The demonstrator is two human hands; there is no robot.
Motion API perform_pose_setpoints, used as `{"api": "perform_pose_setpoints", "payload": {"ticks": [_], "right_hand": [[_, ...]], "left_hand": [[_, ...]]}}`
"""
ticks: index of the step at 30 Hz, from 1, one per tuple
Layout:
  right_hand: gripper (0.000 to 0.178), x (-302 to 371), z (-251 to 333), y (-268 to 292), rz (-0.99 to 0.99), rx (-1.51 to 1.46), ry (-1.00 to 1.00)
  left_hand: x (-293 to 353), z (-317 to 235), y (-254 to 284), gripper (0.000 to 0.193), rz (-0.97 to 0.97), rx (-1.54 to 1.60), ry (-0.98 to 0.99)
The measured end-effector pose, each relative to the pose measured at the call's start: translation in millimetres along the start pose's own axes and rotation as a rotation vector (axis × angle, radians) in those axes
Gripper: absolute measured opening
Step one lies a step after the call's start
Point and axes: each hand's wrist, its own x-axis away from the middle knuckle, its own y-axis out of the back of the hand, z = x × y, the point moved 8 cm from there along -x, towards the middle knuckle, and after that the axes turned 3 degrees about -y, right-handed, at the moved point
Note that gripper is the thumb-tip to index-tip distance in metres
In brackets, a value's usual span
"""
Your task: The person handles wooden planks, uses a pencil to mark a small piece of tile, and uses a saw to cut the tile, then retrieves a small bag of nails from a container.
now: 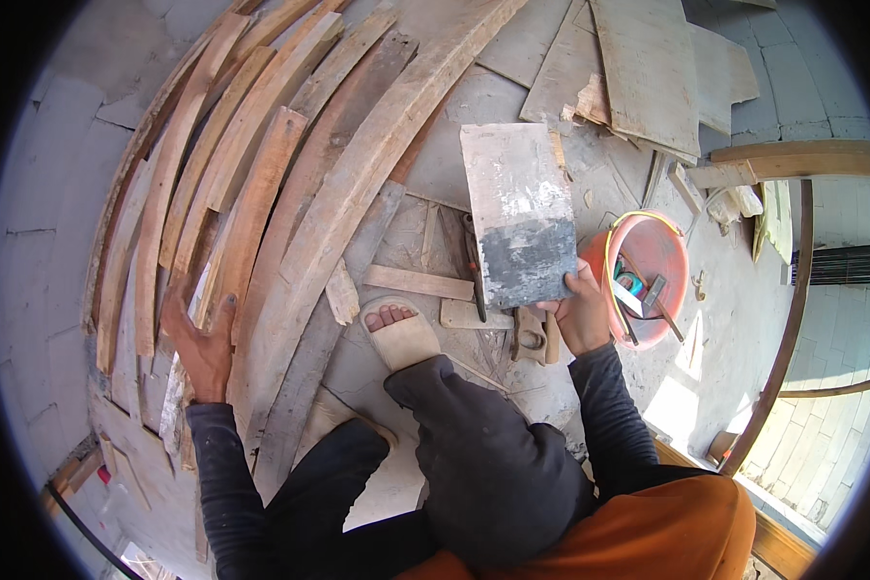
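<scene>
My right hand (587, 311) grips the lower right corner of a flat rectangular board (520, 208), held up over the floor. Its upper part is pale with worn white patches; a dark grey band covers the lower part. My left hand (203, 343) lies at the near ends of several timber strips, thumb and fingers spread around the end of a brown one (261, 208). Whether the fingers press on the wood is hard to make out. Beneath the board, a wooden hand plane (530, 336) and a short wooden strip (420, 282) lie on the floor.
Long timber beams (358, 193) are stacked at the left. An orange-pink bucket (662, 246) with a yellow handle, holding tools including a hammer (655, 292), stands right of my right hand. Thin plywood sheets (643, 77) lie at the back right. My sandalled foot (401, 338) rests among scraps.
</scene>
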Motion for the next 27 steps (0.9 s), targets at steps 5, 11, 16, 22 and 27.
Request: {"api": "perform_pose_setpoints", "payload": {"ticks": [5, 11, 16, 22, 27], "right_hand": [[0.027, 55, 12, -45, 0.373, 0.232, -0.051], [0.053, 97, 49, -93, 0.379, 0.062, 0.025], [0.066, 119, -1, -96, 0.256, 0.193, 0.088], [0.058, 135, 18, -127, 0.284, 0.435, 0.328], [0.068, 127, 8, -120, 0.306, 0.435, 0.316]], "left_hand": [[1, -187, -16, 0.074, 0.447, 1.194, 0.164], [8, -207, 37, 0.054, 0.584, 1.266, 0.240], [45, -216, 65, 0.042, 0.520, 1.148, 0.213], [65, -219, 107, 0.046, 0.364, 0.945, 0.158], [65, -225, 115, 0.048, 0.291, 0.796, 0.092]]}}
